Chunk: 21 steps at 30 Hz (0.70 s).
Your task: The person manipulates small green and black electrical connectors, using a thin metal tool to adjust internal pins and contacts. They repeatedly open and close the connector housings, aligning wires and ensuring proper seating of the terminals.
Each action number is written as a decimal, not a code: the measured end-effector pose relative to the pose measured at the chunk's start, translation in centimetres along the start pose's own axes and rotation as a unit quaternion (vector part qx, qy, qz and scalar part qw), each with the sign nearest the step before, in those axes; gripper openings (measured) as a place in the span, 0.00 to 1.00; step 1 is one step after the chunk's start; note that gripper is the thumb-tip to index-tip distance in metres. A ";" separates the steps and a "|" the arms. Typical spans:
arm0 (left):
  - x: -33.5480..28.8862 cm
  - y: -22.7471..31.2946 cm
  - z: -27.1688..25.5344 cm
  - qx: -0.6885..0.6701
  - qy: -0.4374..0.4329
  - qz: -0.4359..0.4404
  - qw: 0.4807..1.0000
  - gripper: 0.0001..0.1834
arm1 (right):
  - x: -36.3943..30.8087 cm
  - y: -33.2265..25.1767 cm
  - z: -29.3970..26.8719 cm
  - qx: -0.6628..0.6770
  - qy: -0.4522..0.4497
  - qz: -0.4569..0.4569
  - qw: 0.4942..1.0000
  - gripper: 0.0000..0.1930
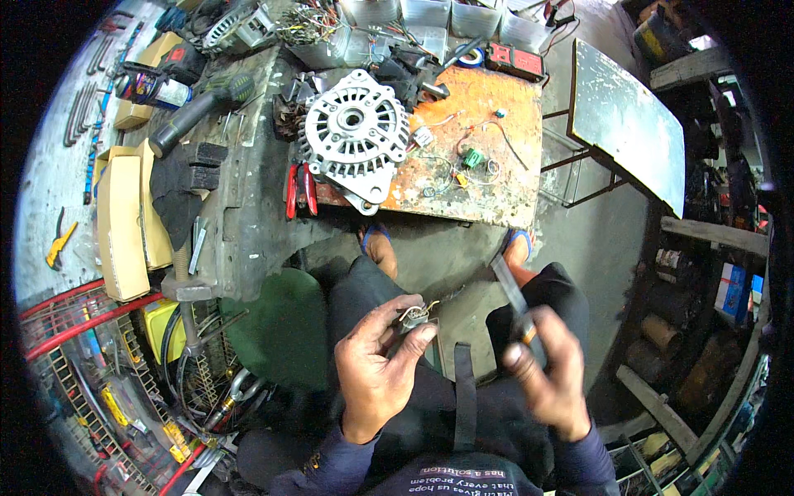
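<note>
My left hand [382, 364] is closed, pinching a small grey wire connector [416, 317] between thumb and fingertips, over my lap. Thin light-coloured wires loop out of its top. To the right, my right hand [550, 372] grips a knife [510, 289] with a long flat grey blade that points up and away. Its handle shows a bit of orange, and motion blurs both hand and tool. Blade and connector are apart. Beyond my hands, a silver alternator [354, 124] lies on a worn orange-topped table [504, 194].
Red-handled pliers [302, 190] lie beside the alternator. Small connectors and loose wires surround a green connector [474, 158]. A bench with a vise [188, 285] stands left, above a green stool [277, 331]. A folding table [628, 116] stands right, near cluttered shelves [662, 326].
</note>
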State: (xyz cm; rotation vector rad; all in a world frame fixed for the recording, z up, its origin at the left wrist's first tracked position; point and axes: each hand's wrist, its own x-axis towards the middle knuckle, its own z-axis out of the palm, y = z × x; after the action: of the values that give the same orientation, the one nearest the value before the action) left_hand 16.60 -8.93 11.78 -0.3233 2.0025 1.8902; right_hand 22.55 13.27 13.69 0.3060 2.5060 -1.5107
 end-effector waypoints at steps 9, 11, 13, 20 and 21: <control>-0.8 -0.7 1.5 0.058 -0.006 0.052 0.997 0.18 | -3.2 -1.2 1.8 -0.062 -0.066 -0.012 0.996 0.13; -1.0 -0.4 1.8 0.071 -0.003 0.058 0.996 0.17 | -3.4 -1.0 1.7 -0.057 -0.062 -0.012 0.996 0.13; -1.1 -0.5 2.0 0.096 0.001 0.072 0.993 0.17 | -3.5 -0.7 1.7 -0.060 -0.062 -0.020 0.996 0.14; -0.4 -1.2 1.5 0.206 -0.031 0.143 0.968 0.19 | -3.7 -0.3 2.0 -0.058 -0.059 -0.005 0.997 0.14; -0.3 -1.2 1.4 0.221 -0.040 0.158 0.962 0.19 | -3.8 -0.2 2.2 -0.039 -0.062 0.007 0.997 0.14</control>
State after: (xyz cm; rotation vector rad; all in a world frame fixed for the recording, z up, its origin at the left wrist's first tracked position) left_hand 17.51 -7.62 10.72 0.2016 2.4527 1.5199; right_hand 26.26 10.97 13.92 0.2105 2.4513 -1.3788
